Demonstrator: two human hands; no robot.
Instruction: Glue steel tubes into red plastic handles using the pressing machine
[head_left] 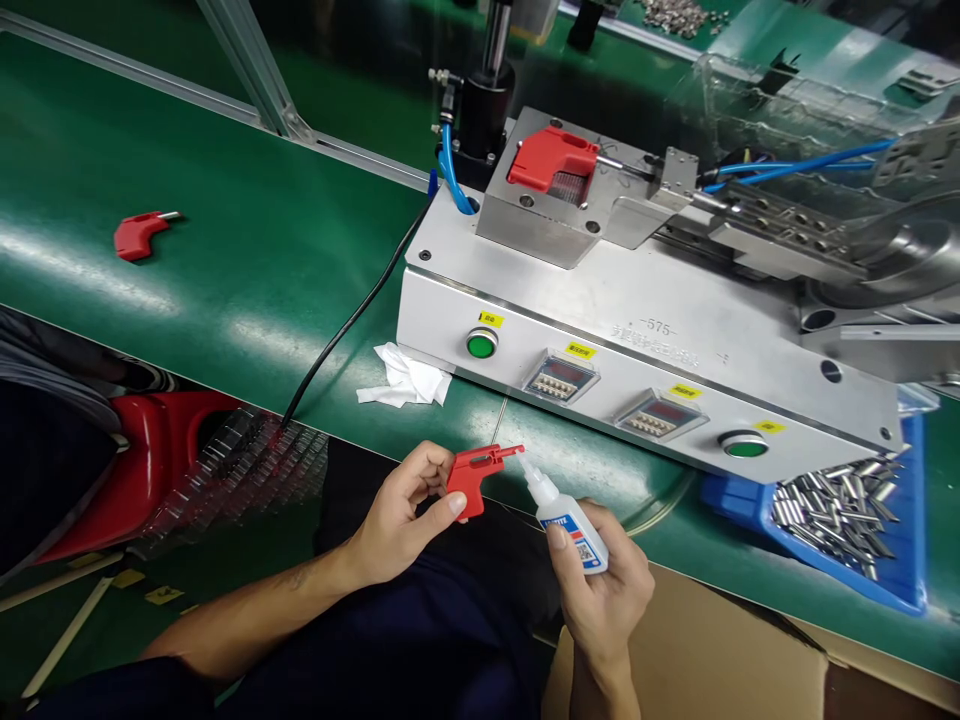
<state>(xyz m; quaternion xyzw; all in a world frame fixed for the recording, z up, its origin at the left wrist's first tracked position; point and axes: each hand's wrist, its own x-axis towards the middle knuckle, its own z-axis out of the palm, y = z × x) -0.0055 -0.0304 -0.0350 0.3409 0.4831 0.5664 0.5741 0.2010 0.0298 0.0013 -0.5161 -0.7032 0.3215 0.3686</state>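
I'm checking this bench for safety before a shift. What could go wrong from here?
The nozzle of the Loctite bottle, held in the right hand, sits almost at the red plastic part, so adhesive could run onto the left hand. A drip could also land on the green conveyor belt just beyond.

Left hand (397, 515) near right hand (604, 580)

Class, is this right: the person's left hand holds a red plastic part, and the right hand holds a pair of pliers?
Not quite: the head view shows the right hand holding a small glue bottle, not pliers. The left hand does hold the red plastic part.
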